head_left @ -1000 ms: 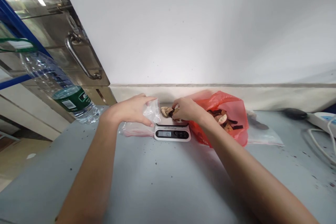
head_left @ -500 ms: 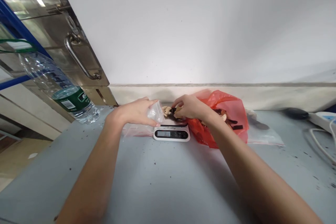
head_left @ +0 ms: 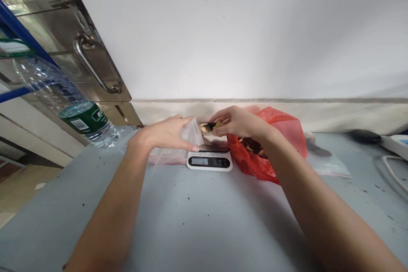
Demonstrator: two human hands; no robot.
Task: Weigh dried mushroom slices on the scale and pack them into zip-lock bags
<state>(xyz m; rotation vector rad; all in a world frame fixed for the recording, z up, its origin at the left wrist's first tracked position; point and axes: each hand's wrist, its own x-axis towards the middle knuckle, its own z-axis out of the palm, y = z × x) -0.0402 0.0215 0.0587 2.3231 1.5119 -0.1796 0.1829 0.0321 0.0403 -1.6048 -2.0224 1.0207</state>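
At the far left corner of the counter [head_left: 178, 221] stands a large water bottle [head_left: 83, 117] with a green label. Toward the middle of the far edge, the left hand [head_left: 165, 133] holds a small clear bag [head_left: 193, 132] between spread thumb and fingers, its mouth facing right. Flat plastic bags [head_left: 168, 157] lie under and just nearer than that hand, beside a white scale [head_left: 209, 161]. Above the scale, the right hand [head_left: 234, 124] pinches dried slices [head_left: 217, 126] with its fingers close together, near the clear bag's mouth. Next comes an open red bag [head_left: 290, 123] with more slices inside, partly hidden by the right forearm. Beyond it, toward the counter's far right corner, lie a transparent bag [head_left: 333, 165], a black object [head_left: 364, 137] and a white cable [head_left: 390, 174].
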